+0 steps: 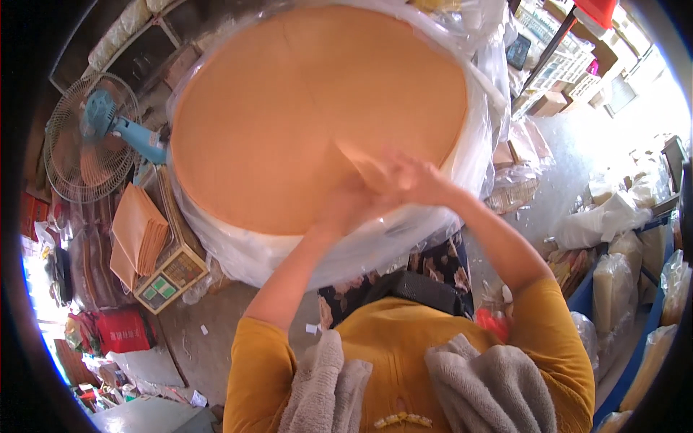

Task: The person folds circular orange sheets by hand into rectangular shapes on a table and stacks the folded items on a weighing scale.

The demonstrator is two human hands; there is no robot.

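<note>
A large round orange-tan surface (pixel 303 103), like a thin sheet with faint crease lines, lies before me, and clear plastic wrapping (pixel 260 265) surrounds its rim. Near its front edge my hands are close together and blurred by motion. A pointed orange-tan flap of thin sheet (pixel 360 161) stands up between them; whether it belongs to the round surface or is a separate piece I cannot tell. My left hand (pixel 352 203) is low beside the flap, its fingers smeared. At the flap's right side is my right hand (pixel 414 181), fingers partly curled; its grip is unclear.
On the left a blue-bodied fan (pixel 100 127) stands close to the round surface. Stacked orange-tan sheets (pixel 139 233) rest on a long box (pixel 173 276) below it. Plastic-wrapped goods fill a blue-edged rack (pixel 622 281) at right. Cartons and white crates (pixel 560 67) are at upper right.
</note>
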